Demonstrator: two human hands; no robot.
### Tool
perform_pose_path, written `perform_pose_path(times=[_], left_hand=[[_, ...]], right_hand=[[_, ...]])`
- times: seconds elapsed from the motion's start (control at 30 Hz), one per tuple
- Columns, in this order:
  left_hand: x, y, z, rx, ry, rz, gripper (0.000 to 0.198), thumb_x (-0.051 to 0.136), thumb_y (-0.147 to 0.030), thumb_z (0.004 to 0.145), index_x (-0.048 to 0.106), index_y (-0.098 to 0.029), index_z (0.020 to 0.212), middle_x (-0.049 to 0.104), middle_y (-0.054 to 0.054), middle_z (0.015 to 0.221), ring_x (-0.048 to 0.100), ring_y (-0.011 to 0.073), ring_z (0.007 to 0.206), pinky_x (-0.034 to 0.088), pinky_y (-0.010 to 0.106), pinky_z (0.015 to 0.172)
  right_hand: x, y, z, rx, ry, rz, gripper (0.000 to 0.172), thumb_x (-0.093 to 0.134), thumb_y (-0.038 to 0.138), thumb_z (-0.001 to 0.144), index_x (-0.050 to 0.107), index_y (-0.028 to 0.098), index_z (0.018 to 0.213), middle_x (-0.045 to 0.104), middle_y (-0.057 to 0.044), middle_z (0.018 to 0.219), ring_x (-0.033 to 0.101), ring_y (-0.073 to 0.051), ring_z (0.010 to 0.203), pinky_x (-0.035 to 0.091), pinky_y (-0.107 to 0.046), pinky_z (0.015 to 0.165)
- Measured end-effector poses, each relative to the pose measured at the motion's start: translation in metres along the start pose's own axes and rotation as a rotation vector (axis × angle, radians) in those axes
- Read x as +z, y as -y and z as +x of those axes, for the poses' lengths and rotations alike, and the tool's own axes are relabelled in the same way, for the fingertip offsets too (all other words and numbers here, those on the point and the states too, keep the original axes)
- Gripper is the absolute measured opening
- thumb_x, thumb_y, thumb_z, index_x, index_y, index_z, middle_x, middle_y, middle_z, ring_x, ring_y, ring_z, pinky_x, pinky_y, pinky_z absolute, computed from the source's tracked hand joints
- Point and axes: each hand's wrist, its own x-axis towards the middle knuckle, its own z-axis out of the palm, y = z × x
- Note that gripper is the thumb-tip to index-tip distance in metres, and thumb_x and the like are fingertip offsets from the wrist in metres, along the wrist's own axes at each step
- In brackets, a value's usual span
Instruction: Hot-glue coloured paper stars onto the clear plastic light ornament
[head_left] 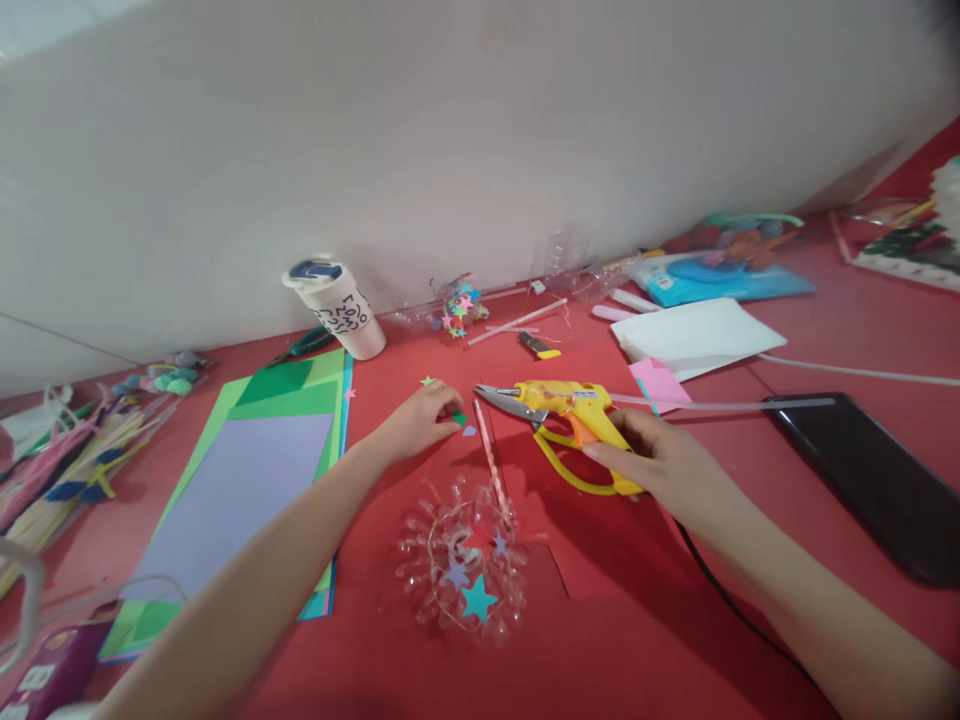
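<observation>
My left hand (424, 420) pinches a small green paper star (459, 418) just above the red table. A pale lilac paper scrap (469, 431) lies beside its fingertips. My right hand (660, 460) is closed round the handle of a yellow hot glue gun (562, 397), whose nozzle points left. A clear glue stick (720, 405) sticks out of its back. Scissors (517, 407) with yellow handles lie just under the gun. Nearer to me is a clear beaded ornament (461, 565) with a turquoise star (478, 599) and other paper stars on it. A patterned pink stick (491, 455) touches its edge.
Coloured paper sheets (240, 480) lie at left, with a white tumbler (337, 305) behind them. A star-covered ball (460, 305) and a box cutter (538, 346) are at the back. To the right are white paper (697, 335) and a black phone (862, 480). The gun's cord (735, 600) trails towards me.
</observation>
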Motion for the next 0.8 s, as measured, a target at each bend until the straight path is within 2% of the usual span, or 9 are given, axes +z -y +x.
perform_pose_path(times=[0.1,0.2,0.33,0.43,0.5,0.6,0.8], left_hand=[[0.003,-0.001,0.005,-0.029,0.044,-0.002,0.031,0.056,-0.032,0.09,0.057,-0.016,0.116,0.061,0.009,0.116,0.062,0.021,0.097,0.053,0.042,0.082],[-0.001,-0.002,0.003,-0.075,0.051,-0.001,0.032,0.056,-0.033,0.09,0.056,-0.016,0.117,0.061,0.009,0.116,0.062,0.0209,0.096,0.054,0.042,0.08],[-0.008,-0.007,-0.005,-0.077,-0.008,0.013,0.023,0.056,-0.023,0.089,0.059,-0.014,0.109,0.061,0.009,0.108,0.061,0.019,0.093,0.053,0.039,0.082],[-0.007,-0.009,-0.007,-0.031,0.003,0.025,0.015,0.058,-0.016,0.085,0.063,-0.013,0.1,0.06,0.008,0.103,0.059,0.0187,0.095,0.05,0.038,0.088],[-0.005,-0.009,-0.005,-0.016,0.033,0.031,0.016,0.059,-0.021,0.087,0.063,-0.014,0.101,0.061,0.008,0.106,0.06,0.0195,0.096,0.051,0.04,0.086],[-0.004,-0.005,0.0,-0.018,0.078,0.033,0.029,0.056,-0.031,0.09,0.058,-0.016,0.114,0.061,0.008,0.115,0.062,0.0209,0.097,0.053,0.042,0.082],[-0.004,-0.004,0.002,-0.016,0.082,0.07,0.032,0.056,-0.032,0.09,0.056,-0.017,0.118,0.06,0.009,0.119,0.061,0.0216,0.099,0.053,0.043,0.083]], right_hand=[[0.001,-0.001,-0.001,0.012,0.009,0.023,0.029,0.064,0.044,0.07,0.064,0.019,0.085,0.065,0.0,0.07,0.056,-0.015,0.058,0.042,-0.023,0.049],[0.001,-0.001,-0.001,0.019,0.012,0.03,0.028,0.065,0.043,0.07,0.064,0.019,0.085,0.065,0.001,0.071,0.056,-0.015,0.059,0.042,-0.023,0.05],[0.002,-0.002,-0.001,0.024,0.014,0.032,0.027,0.066,0.04,0.069,0.064,0.019,0.085,0.063,0.001,0.069,0.055,-0.014,0.059,0.041,-0.023,0.05],[0.003,-0.002,-0.001,0.022,0.016,0.036,0.027,0.066,0.041,0.068,0.064,0.019,0.085,0.064,0.001,0.07,0.055,-0.015,0.058,0.042,-0.024,0.05],[0.003,-0.001,-0.002,0.021,0.011,0.036,0.027,0.065,0.041,0.068,0.064,0.019,0.084,0.064,0.0,0.07,0.055,-0.015,0.058,0.042,-0.024,0.05],[0.003,0.002,-0.002,0.016,0.001,0.028,0.026,0.065,0.041,0.067,0.064,0.019,0.081,0.065,0.0,0.071,0.054,-0.015,0.057,0.042,-0.024,0.05],[0.003,0.004,-0.001,0.013,0.001,0.022,0.025,0.066,0.04,0.065,0.064,0.02,0.08,0.065,0.001,0.068,0.054,-0.015,0.056,0.042,-0.025,0.05]])
